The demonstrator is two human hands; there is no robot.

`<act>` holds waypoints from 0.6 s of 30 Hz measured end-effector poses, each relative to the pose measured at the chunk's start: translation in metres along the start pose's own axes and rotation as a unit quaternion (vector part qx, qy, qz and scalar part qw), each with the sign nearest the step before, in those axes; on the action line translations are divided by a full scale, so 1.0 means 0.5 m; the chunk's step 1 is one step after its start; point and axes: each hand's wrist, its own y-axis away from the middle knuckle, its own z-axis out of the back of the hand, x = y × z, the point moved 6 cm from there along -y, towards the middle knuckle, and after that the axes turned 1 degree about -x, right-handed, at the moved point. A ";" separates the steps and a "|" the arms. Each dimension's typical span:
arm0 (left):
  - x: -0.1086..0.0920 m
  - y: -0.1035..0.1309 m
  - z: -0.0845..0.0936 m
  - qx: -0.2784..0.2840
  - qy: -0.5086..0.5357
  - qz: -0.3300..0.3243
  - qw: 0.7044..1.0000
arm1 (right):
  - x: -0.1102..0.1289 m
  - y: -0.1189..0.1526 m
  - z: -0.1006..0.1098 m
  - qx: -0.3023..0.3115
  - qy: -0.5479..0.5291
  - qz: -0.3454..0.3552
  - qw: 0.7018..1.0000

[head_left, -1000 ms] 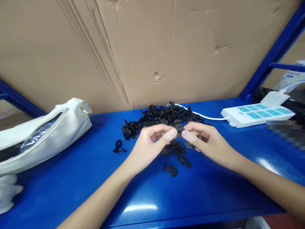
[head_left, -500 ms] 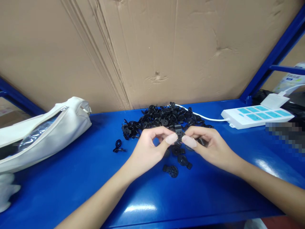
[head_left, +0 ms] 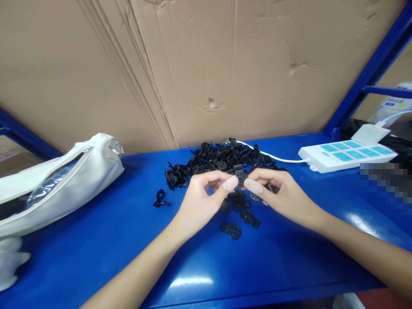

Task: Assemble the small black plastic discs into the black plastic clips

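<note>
A small black perforated plastic clip (head_left: 240, 172) is pinched between the fingertips of both hands, just in front of a heap of similar black clips (head_left: 212, 156). My left hand (head_left: 206, 197) grips its left side, thumb on the near face. On its right side, my right hand (head_left: 280, 195) holds it the same way. Beneath and in front of the hands lie several loose clips, among them a round-headed one (head_left: 234, 231) and another (head_left: 247, 216). One more loose clip (head_left: 160, 197) rests to the left of my left hand.
The blue shelf (head_left: 96, 249) has a white open-zipped bag (head_left: 86, 184) at the left and a pale object (head_left: 9, 262) below it. At the right is a white power strip (head_left: 347, 153) with its cable. A cardboard sheet (head_left: 206, 73) stands behind.
Both hands still hold the clip; it has shifted and tilted slightly between the fingertips. The camera view has moved a little.
</note>
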 end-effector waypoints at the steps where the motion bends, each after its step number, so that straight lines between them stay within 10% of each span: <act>1: 0.001 0.000 0.001 -0.008 0.006 0.002 1.000 | -0.003 0.000 0.001 -0.002 -0.002 -0.005 1.000; 9: -0.001 -0.004 0.003 -0.005 -0.099 -0.009 0.995 | -0.040 0.001 0.006 0.015 -0.110 -0.046 0.993; 18: 0.032 0.000 -0.007 0.028 -0.277 0.014 0.960 | -0.038 0.013 -0.050 0.211 -0.314 -0.084 0.922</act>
